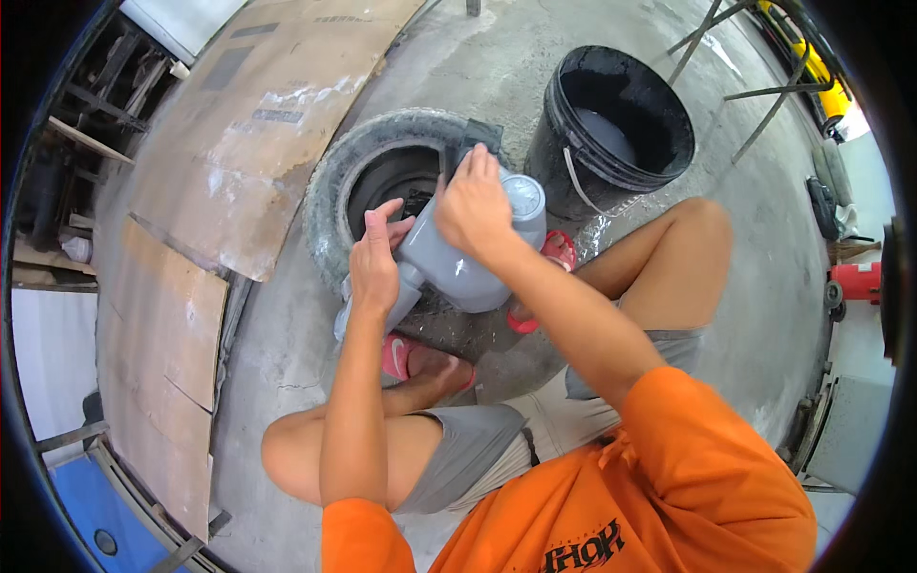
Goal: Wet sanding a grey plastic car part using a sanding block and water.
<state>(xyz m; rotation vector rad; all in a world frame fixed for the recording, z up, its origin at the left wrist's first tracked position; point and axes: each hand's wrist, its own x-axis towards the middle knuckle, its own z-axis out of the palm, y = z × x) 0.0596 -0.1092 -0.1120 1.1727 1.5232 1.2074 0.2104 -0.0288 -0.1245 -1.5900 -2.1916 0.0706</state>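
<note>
A smooth grey hollow-looking part (458, 268) with a round raised cap (524, 197) and a narrower neck lies across an old tyre (329, 179). My right hand (473, 208) presses down on top of the part. Under its fingers is a dark flat sheet (484, 135), perhaps wet sandpaper, which sticks out past the fingertips. My left hand (378, 261) is raised beside the neck, fingers apart and nothing in them; whether it touches the grey part I cannot tell. Some of the part's underside is hidden.
A black bucket (551, 154) holding cloudy liquid stands right of the tyre. Cardboard sheets (243, 143) cover the floor on the left. My feet in red sandals (396, 356) are close to the part. Thin metal legs (766, 122) rise at the upper right.
</note>
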